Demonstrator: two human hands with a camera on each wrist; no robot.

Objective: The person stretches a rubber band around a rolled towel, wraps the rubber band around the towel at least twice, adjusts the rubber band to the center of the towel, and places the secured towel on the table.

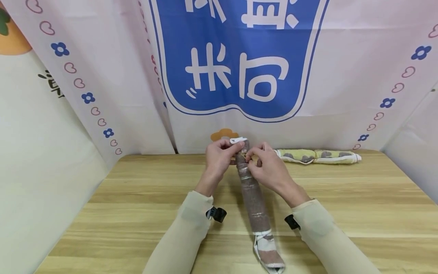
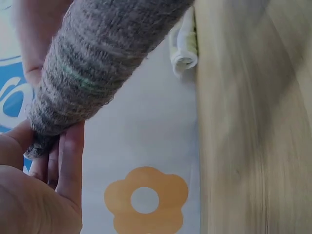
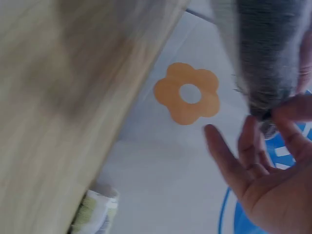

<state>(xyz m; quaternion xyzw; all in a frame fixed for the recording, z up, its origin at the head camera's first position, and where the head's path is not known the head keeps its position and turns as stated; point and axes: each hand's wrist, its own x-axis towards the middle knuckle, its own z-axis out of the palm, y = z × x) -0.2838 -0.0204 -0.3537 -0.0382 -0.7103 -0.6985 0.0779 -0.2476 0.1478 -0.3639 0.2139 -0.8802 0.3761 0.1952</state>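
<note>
A long rolled towel (image 1: 254,198), brown-grey with a white and pinkish near end, slants across the table, its far end raised. The left hand (image 1: 219,156) grips that far end between thumb and fingers, just below a white folded edge. Beside it, the right hand (image 1: 268,165) pinches a thin yellowish rubber band (image 1: 243,154) against the roll. In the left wrist view, fingers (image 2: 70,151) close round the narrow tip of the grey roll (image 2: 102,58). The right wrist view has the right hand (image 3: 273,190) at the same tip; the band is hard to make out there.
Along the table's back edge lies a second rolled towel (image 1: 328,156), yellow-green with grey patches, a rubber band round its middle. Behind the wooden table (image 1: 143,213) hangs a printed white cloth (image 1: 130,87) with a blue panel. Black straps sit at both wrists.
</note>
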